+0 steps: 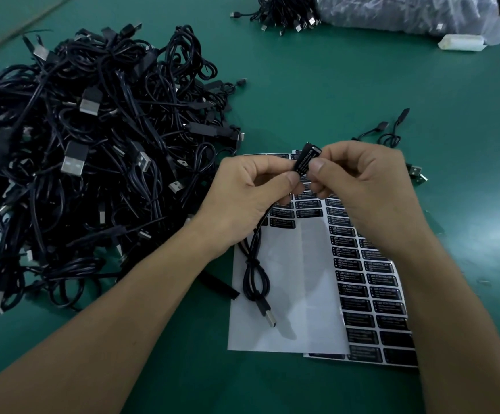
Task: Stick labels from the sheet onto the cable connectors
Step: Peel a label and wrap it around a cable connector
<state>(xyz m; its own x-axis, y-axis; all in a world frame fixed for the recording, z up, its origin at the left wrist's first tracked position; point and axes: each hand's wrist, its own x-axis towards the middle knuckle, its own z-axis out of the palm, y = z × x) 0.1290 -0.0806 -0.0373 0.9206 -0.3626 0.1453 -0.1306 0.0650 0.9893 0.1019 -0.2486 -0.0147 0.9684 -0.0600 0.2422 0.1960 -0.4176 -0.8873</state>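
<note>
A black cable connector (307,158) with a black label on it is pinched between both hands above the label sheet (290,294). My left hand (248,198) grips its lower end with thumb and forefinger. My right hand (365,189) presses the label against it with the thumb. The connector's black cable (254,273) hangs down in a knotted loop, ending in a USB plug (268,316) lying on the sheet's bare white part. Rows of black "LED CONTROLLER" labels (371,282) fill the sheet's right side.
A big tangled heap of black USB cables (93,162) lies to the left on the green table (332,85). Another cable bundle (284,13) and a plastic bag (407,13) sit at the far edge. A few loose cables (389,132) lie right of the hands.
</note>
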